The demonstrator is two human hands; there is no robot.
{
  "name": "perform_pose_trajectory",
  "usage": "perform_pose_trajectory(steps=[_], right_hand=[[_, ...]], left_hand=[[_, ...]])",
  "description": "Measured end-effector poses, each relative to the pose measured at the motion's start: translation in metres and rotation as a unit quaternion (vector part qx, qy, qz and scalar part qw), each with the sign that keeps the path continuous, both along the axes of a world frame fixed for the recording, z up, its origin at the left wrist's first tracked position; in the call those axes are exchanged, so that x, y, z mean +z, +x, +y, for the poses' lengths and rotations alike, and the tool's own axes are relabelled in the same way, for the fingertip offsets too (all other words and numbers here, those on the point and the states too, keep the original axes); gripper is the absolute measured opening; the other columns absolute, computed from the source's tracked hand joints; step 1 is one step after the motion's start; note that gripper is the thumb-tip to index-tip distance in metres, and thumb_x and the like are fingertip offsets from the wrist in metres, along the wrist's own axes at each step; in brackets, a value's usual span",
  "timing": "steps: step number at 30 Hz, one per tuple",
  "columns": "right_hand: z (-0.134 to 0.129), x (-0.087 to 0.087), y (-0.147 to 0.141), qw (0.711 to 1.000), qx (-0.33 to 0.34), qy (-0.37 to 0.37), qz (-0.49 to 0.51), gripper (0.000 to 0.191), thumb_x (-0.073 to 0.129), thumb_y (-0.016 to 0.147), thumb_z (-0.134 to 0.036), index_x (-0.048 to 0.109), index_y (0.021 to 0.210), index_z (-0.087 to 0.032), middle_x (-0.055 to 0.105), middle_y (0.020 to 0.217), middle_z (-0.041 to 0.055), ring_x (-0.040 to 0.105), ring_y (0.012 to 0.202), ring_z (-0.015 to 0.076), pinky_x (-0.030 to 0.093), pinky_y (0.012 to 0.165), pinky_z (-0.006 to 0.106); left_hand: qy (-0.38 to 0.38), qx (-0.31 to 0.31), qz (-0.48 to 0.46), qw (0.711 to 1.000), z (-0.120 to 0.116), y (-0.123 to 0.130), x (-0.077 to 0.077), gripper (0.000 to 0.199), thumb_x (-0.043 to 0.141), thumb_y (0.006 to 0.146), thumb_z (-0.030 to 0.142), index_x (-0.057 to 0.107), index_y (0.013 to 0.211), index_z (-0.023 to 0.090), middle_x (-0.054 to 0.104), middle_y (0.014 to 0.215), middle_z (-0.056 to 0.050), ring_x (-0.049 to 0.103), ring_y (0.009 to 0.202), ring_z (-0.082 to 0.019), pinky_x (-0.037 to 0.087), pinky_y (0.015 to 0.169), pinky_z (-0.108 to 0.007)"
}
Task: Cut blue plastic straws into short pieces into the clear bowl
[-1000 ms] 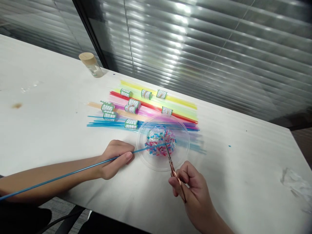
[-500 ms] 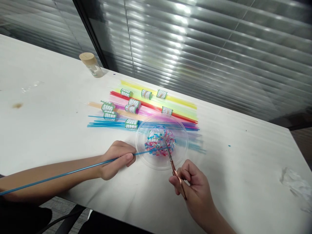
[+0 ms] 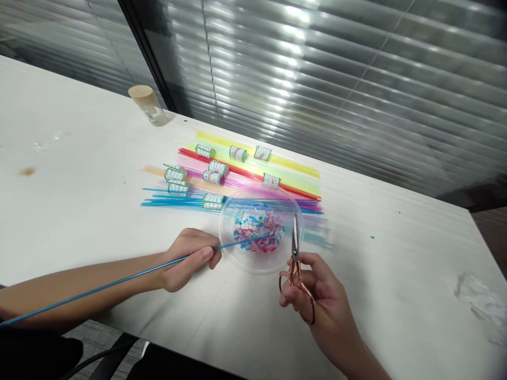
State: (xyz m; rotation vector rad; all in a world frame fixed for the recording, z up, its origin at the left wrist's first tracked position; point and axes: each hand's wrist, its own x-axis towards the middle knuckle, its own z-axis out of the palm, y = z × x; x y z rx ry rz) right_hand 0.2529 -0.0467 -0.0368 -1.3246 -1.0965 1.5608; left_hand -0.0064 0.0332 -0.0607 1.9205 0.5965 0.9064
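Taking the clear bowl (image 3: 253, 264) as the middle of a clock face with 12 straight ahead, the person's left hand (image 3: 190, 266) sits at 8 o'clock, just beside the rim, its forearm reaching in from 9 o'clock of the lap. Its grip is closed around a blue straw (image 3: 233, 244), pinched between thumb and curled fingers; the straw's long end slants back over the forearm toward 8 o'clock, and its short end juts out over the cut pieces (image 3: 253, 224) gathered in the bowl. The right hand (image 3: 322, 295) is at 5 o'clock, its forearm coming up from the same side, and its grip is wrapped about the rose-gold handles of the scissors (image 3: 295, 252). Their blades lie close together, pointing to 12, over the bowl's 3 o'clock side and apart from the straw's tip. The near edge of the white counter (image 3: 396, 295) slopes from 8 toward 6 o'clock, below both hands; the far edge runs along the blinds (image 3: 336, 79), and the far right corner stands at 3 o'clock. White surface stretches from the right hand out to some crumpled plastic (image 3: 481, 303) between 3 and 4, and a similar wide stretch spreads from the left hand toward 9 and 10. Room is tightest from 10 round to 1, where coloured straw bundles (image 3: 247, 171) with paper bands (image 3: 214, 201) reach up to the bowl and partly show through it; a tan-lidded jar (image 3: 144, 103) is farther off between 10 and 11.
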Motion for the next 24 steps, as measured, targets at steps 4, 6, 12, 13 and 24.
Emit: perform_pose_trajectory(steps=[4,6,12,13,24], right_hand=[[-0.001,-0.001,-0.001,0.997,0.056,-0.02,0.056,0.034,0.065,0.088,-0.051,0.058,0.103,-0.022,0.039,0.057,-0.0088,0.034,0.05,0.0087,0.032,0.048,0.021],[-0.002,-0.002,-0.002,0.995,0.07,-0.032,0.062,0.039,0.066,0.086,-0.055,0.059,0.102,-0.02,0.037,0.058,-0.0085,0.032,0.051,0.0085,0.031,0.048,0.02],[-0.005,-0.003,-0.006,0.986,0.109,-0.068,0.108,0.042,0.059,0.089,-0.059,0.05,0.101,-0.02,0.048,0.059,-0.0081,0.032,0.04,0.0035,0.025,0.038,0.015],[-0.006,-0.003,-0.006,0.983,0.118,-0.084,0.114,0.04,0.057,0.091,-0.059,0.047,0.1,-0.021,0.051,0.06,-0.0078,0.032,0.036,0.0025,0.023,0.036,0.014],[-0.01,0.001,0.004,0.978,0.165,-0.095,0.08,0.057,0.058,0.077,-0.076,0.044,0.085,-0.021,0.034,0.061,-0.0094,0.024,0.048,0.0057,0.021,0.044,0.019]], left_hand=[[0.007,0.004,0.005,1.0,0.0,0.001,0.0,0.042,0.028,0.101,0.03,0.049,0.066,0.017,0.045,0.055,0.0,0.037,0.049,-0.011,0.03,0.05,-0.026],[0.008,0.004,0.01,1.0,0.0,0.001,0.0,0.043,0.027,0.101,0.03,0.049,0.066,0.017,0.044,0.055,0.001,0.038,0.049,-0.011,0.031,0.05,-0.026],[0.015,0.007,0.015,1.0,0.001,0.001,0.001,0.044,0.025,0.101,0.031,0.05,0.067,0.017,0.046,0.055,0.0,0.039,0.048,-0.012,0.032,0.049,-0.026],[0.014,0.007,0.017,1.0,0.0,0.001,0.001,0.045,0.024,0.101,0.032,0.05,0.067,0.017,0.046,0.054,0.0,0.039,0.048,-0.012,0.033,0.049,-0.026],[0.028,-0.032,-0.015,0.999,0.001,0.0,-0.006,0.036,0.028,0.101,0.03,0.052,0.077,0.018,0.047,0.059,0.001,0.04,0.05,-0.012,0.032,0.051,-0.026]])
